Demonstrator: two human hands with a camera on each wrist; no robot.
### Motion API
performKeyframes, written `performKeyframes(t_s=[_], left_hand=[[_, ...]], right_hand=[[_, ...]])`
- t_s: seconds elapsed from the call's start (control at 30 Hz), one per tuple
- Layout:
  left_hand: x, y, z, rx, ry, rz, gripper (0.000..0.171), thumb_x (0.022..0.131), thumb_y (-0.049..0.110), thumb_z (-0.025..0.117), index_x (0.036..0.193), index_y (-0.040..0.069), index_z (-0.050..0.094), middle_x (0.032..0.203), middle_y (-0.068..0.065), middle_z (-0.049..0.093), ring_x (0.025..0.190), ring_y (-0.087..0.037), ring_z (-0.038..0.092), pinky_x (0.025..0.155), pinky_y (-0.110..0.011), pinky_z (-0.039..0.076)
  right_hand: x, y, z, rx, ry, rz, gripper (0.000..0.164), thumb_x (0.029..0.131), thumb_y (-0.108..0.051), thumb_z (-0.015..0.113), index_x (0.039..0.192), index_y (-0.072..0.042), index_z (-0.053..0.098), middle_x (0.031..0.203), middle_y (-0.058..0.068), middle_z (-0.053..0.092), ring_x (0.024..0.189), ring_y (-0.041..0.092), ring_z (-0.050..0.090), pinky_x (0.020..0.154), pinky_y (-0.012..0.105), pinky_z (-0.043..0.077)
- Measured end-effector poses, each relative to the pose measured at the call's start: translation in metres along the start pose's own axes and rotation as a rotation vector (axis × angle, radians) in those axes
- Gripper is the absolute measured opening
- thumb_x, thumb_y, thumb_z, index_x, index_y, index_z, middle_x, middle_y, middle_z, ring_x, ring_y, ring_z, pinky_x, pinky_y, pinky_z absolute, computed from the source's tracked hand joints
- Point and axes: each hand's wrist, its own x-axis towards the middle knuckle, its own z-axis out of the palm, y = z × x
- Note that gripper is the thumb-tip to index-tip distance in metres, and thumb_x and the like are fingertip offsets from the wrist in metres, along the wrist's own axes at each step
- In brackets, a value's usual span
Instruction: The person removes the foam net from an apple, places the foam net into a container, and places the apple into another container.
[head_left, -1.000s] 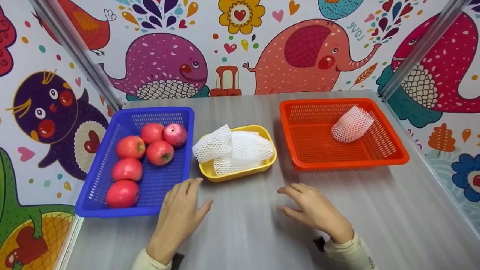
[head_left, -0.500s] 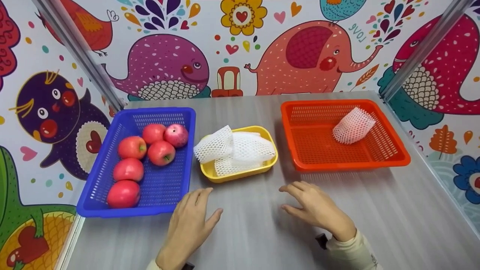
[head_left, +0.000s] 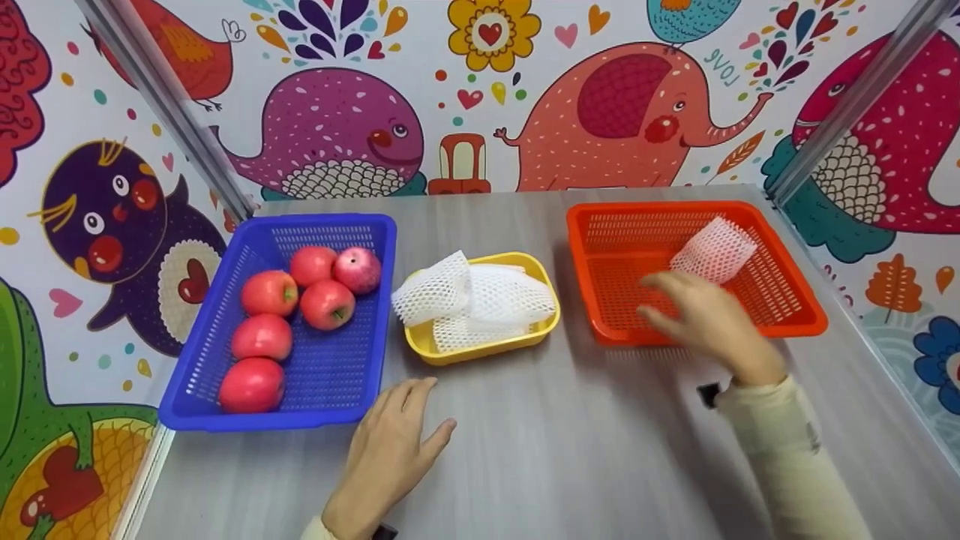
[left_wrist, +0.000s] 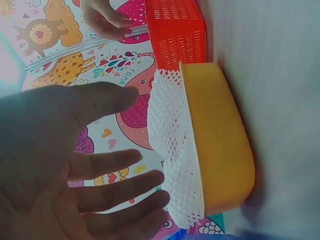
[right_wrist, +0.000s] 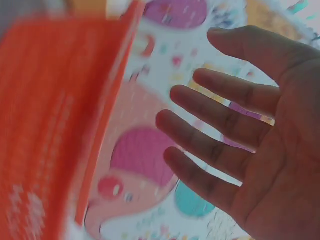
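My right hand point(head_left: 701, 319) hovers over the front of the red basket point(head_left: 619, 335), its fingers apart and holding nothing. Inside that basket, beyond the fingertips, lies a pinkish bundle in white foam netting point(head_left: 716, 251); what the net wraps cannot be seen. Low at centre, my left hand point(head_left: 394, 442) is held above the table with its fingers loosely extended and nothing in them. It is nearest the front right corner of the blue basket point(head_left: 277, 420) and the yellow tray point(head_left: 487, 350). White foam net sleeves point(head_left: 502, 296) lie heaped in the yellow tray and overhang its rim.
Several red apples point(head_left: 260, 337) sit in the blue basket, mostly on its left and far sides. A grey table point(head_left: 525, 450) bears all the containers. Walls with cartoon animals point(head_left: 337, 127) and metal corner posts point(head_left: 862, 97) stand behind and beside it.
My right hand has moved right and forward from the table to over the red basket. My left hand has shifted slightly right, away from the blue basket. The apples and nets have stayed put.
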Motion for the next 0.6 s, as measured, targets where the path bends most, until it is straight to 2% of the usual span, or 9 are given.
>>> performKeyframes(t_s=[0.1,0.17,0.33,0.43,0.6], left_hand=[[-0.001,0.0,0.001,-0.004,-0.013,-0.012,0.053,0.082,0.035,0.083,0.124,0.007,0.065,0.116,-0.01,0.066,0.107,-0.029,0.062,0.091,-0.047,0.051],[-0.001,0.0,0.002,-0.008,-0.025,-0.018,0.053,0.082,0.036,0.083,0.124,0.008,0.065,0.116,-0.009,0.066,0.108,-0.029,0.062,0.091,-0.047,0.051],[-0.002,0.0,0.003,-0.024,-0.078,-0.039,0.052,0.084,0.036,0.081,0.124,0.009,0.065,0.116,-0.009,0.065,0.11,-0.029,0.061,0.091,-0.048,0.051],[-0.001,0.0,0.002,-0.026,-0.099,-0.044,0.051,0.084,0.037,0.08,0.124,0.008,0.064,0.117,-0.009,0.065,0.11,-0.03,0.061,0.091,-0.049,0.051],[0.0,0.001,0.001,-0.016,-0.132,-0.079,0.053,0.085,0.039,0.079,0.126,0.009,0.064,0.119,-0.009,0.065,0.112,-0.03,0.06,0.093,-0.049,0.05]], right_hand=[[0.015,0.032,-0.018,0.012,-0.07,0.097,0.041,0.093,-0.023,0.072,0.128,-0.005,0.062,0.123,0.017,0.064,0.111,0.037,0.059,0.092,0.06,0.047],[0.025,0.054,-0.027,0.021,-0.106,0.132,0.042,0.094,-0.023,0.07,0.129,-0.002,0.06,0.125,0.021,0.061,0.112,0.04,0.056,0.094,0.062,0.045],[0.051,0.104,-0.039,0.023,-0.143,0.15,0.044,0.094,-0.016,0.068,0.13,0.006,0.055,0.127,0.031,0.056,0.115,0.049,0.049,0.096,0.067,0.039],[0.069,0.125,-0.041,-0.005,-0.225,0.186,0.052,0.093,-0.013,0.07,0.137,0.006,0.049,0.134,0.034,0.048,0.121,0.053,0.042,0.099,0.07,0.035],[0.088,0.144,-0.035,-0.077,-0.397,0.228,0.071,0.089,-0.014,0.077,0.149,-0.003,0.041,0.147,0.032,0.035,0.129,0.055,0.031,0.098,0.073,0.032]])
